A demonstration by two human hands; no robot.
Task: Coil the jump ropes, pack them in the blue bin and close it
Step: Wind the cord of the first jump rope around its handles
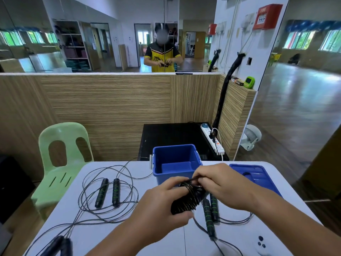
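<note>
My left hand (166, 198) grips the first coil (186, 203), right hand (219, 185) fingers pinching it; bin (173, 154) empty, other ropes (101, 193) loose.

Left hand (162, 204) and right hand (219, 185) grip a coiled jump rope (182, 206) — blue bin (175, 154) behind.

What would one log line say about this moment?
step: coiling | left hand: grips coiled rope | right hand: pinches its cord | blue bin: open | lid: off, lying right of bin
</note>
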